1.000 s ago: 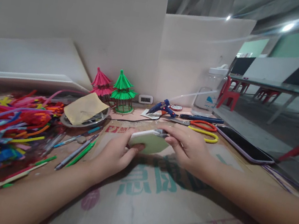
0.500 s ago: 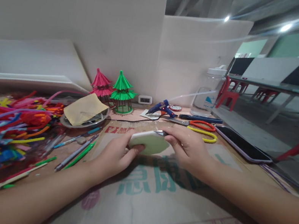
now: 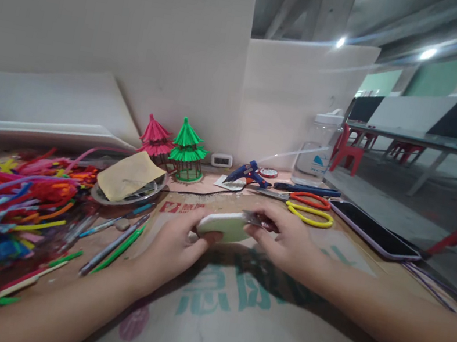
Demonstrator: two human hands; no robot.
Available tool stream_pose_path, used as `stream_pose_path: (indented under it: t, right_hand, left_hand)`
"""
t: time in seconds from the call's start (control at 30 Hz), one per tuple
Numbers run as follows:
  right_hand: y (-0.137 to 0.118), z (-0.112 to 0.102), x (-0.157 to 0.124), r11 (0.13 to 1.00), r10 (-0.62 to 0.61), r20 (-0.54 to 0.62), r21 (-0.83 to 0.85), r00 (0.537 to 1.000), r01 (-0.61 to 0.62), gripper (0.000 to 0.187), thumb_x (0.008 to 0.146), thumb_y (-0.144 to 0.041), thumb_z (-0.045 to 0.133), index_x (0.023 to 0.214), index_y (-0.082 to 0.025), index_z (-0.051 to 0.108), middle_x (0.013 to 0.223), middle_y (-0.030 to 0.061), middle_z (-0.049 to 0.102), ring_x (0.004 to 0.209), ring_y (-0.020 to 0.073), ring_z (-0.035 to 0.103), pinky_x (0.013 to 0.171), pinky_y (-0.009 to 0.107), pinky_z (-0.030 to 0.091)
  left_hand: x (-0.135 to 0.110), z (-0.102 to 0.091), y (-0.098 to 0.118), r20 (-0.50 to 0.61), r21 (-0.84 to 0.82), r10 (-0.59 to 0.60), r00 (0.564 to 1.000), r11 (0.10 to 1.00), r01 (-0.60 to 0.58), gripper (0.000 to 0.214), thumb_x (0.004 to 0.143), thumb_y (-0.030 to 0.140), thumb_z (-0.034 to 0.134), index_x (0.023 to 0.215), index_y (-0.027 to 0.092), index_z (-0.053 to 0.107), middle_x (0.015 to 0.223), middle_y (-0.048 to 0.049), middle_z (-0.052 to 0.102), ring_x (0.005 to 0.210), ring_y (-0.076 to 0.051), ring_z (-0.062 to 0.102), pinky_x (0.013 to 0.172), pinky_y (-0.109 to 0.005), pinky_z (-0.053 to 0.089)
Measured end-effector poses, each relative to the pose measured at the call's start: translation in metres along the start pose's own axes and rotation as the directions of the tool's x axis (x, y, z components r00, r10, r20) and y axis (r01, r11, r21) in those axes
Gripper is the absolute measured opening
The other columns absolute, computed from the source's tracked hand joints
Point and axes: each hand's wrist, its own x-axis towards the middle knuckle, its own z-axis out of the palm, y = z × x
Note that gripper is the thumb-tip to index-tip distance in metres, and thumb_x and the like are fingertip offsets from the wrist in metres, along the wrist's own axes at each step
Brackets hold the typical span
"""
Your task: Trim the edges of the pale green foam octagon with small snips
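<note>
Low over the cardboard in the middle, my left hand point(image 3: 181, 239) grips a pale green, white-edged flat piece point(image 3: 229, 228) with rounded corners. Its thumb lies on the near face, and the fingers behind are mostly hidden. My right hand point(image 3: 290, 244) is closed on a small, thin, shiny metal piece point(image 3: 252, 219), which looks like a blade. That metal piece is at the right end of the top edge of the flat piece. Whether the right fingertips also touch the flat piece I cannot tell.
Colourful pipe cleaners point(image 3: 5, 208) heap up at left beside a metal dish point(image 3: 117, 201) and pens point(image 3: 113, 245). Behind stand green point(image 3: 188, 152) and pink point(image 3: 157, 138) pavilion models, a glue gun point(image 3: 250, 173) and a bottle point(image 3: 317, 151). Scissors point(image 3: 309, 215) and a phone point(image 3: 377, 231) lie right.
The metal piece in my right hand shows more clearly now, tilted out from the fingers along the flat piece's edge. Both hands appear slightly lower, as the whole view has shifted.
</note>
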Motion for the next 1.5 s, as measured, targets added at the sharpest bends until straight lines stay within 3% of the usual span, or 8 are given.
stream_pose_path:
  t: [0.13, 0.27, 0.33, 0.5, 0.57, 0.7, 0.93, 1.5]
  right_hand:
    - [0.004, 0.012, -0.002, 0.970, 0.187, 0.034, 0.154, 0.982, -0.190, 0.013, 0.092, -0.028, 0.051, 0.086, -0.020, 0.059, 0.071, -0.0005, 0.061, 0.061, 0.0134, 0.054, 0.054, 0.024, 0.041]
    - [0.003, 0.016, -0.002, 0.952, 0.215, 0.077, 0.205, 0.974, -0.226, 0.012, 0.092, -0.028, 0.050, 0.088, -0.020, 0.058, 0.074, 0.0001, 0.062, 0.065, 0.0144, 0.057, 0.057, 0.025, 0.044]
    - [0.003, 0.014, -0.002, 0.959, 0.194, 0.085, 0.195, 0.977, -0.207, 0.013, 0.092, -0.030, 0.051, 0.093, -0.019, 0.059, 0.077, 0.0013, 0.065, 0.067, 0.0155, 0.060, 0.059, 0.026, 0.046]
    - [0.010, 0.006, -0.002, 0.996, 0.024, -0.089, 0.083, 0.996, -0.016, 0.028, 0.099, -0.038, 0.041, 0.107, -0.020, 0.061, 0.106, 0.0086, 0.070, 0.097, 0.0223, 0.065, 0.082, 0.036, 0.052]
    - [0.013, 0.005, -0.002, 1.000, -0.008, -0.105, 0.018, 0.994, 0.010, 0.029, 0.099, -0.036, 0.041, 0.112, -0.020, 0.062, 0.112, 0.0095, 0.070, 0.103, 0.0235, 0.065, 0.088, 0.040, 0.051]
    - [0.018, 0.006, -0.002, 0.996, -0.056, -0.051, -0.072, 0.997, 0.052, 0.029, 0.098, -0.034, 0.044, 0.113, -0.018, 0.064, 0.108, 0.0101, 0.072, 0.099, 0.0237, 0.066, 0.085, 0.040, 0.052]
    - [0.025, 0.010, -0.002, 0.992, -0.070, -0.094, -0.113, 0.993, 0.059, 0.027, 0.098, -0.033, 0.045, 0.110, -0.020, 0.066, 0.105, 0.0089, 0.073, 0.096, 0.0229, 0.067, 0.082, 0.037, 0.053]
    - [0.012, -0.004, 0.002, 0.950, -0.193, -0.030, -0.255, 0.981, 0.179, 0.027, 0.099, -0.032, 0.044, 0.106, -0.016, 0.065, 0.091, 0.0084, 0.070, 0.085, 0.0205, 0.063, 0.074, 0.032, 0.048]
  left_hand:
    - [0.005, 0.001, -0.003, -0.041, -0.172, -0.115, 0.992, 0.979, 0.107, 0.033, 0.081, 0.042, 0.064, 0.103, 0.017, 0.063, 0.098, -0.0053, 0.072, 0.086, -0.022, 0.066, 0.075, -0.030, 0.053]
    - [0.010, 0.002, -0.004, 0.003, -0.263, -0.195, 0.981, 0.946, 0.189, 0.041, 0.078, 0.041, 0.066, 0.109, 0.014, 0.062, 0.103, -0.0086, 0.072, 0.091, -0.024, 0.067, 0.079, -0.035, 0.055]
    - [0.010, 0.002, -0.007, -0.008, -0.264, -0.214, 0.977, 0.943, 0.204, 0.036, 0.079, 0.039, 0.065, 0.106, 0.015, 0.063, 0.101, -0.0083, 0.073, 0.090, -0.024, 0.067, 0.080, -0.035, 0.055]
    - [0.007, 0.004, -0.015, -0.040, -0.277, -0.154, 0.987, 0.951, 0.137, 0.024, 0.082, 0.031, 0.060, 0.101, 0.017, 0.064, 0.094, -0.0041, 0.072, 0.086, -0.021, 0.066, 0.076, -0.030, 0.054]
    - [0.007, 0.004, -0.018, -0.046, -0.274, -0.152, 0.987, 0.952, 0.134, 0.023, 0.083, 0.032, 0.059, 0.100, 0.017, 0.064, 0.090, -0.0034, 0.071, 0.085, -0.020, 0.066, 0.075, -0.030, 0.053]
    - [0.008, 0.003, -0.020, -0.049, -0.259, -0.163, 0.985, 0.955, 0.145, 0.026, 0.085, 0.036, 0.059, 0.102, 0.017, 0.065, 0.093, -0.0049, 0.071, 0.086, -0.022, 0.067, 0.074, -0.030, 0.053]
    - [0.007, 0.004, -0.023, -0.043, -0.220, -0.126, 0.991, 0.969, 0.113, 0.022, 0.088, 0.033, 0.057, 0.103, 0.020, 0.065, 0.098, -0.0026, 0.070, 0.091, -0.021, 0.065, 0.079, -0.029, 0.051]
    - [0.006, 0.002, -0.009, -0.029, -0.157, -0.108, 0.994, 0.982, 0.102, 0.025, 0.083, 0.031, 0.057, 0.103, 0.017, 0.063, 0.098, -0.0063, 0.071, 0.090, -0.023, 0.065, 0.080, -0.034, 0.053]
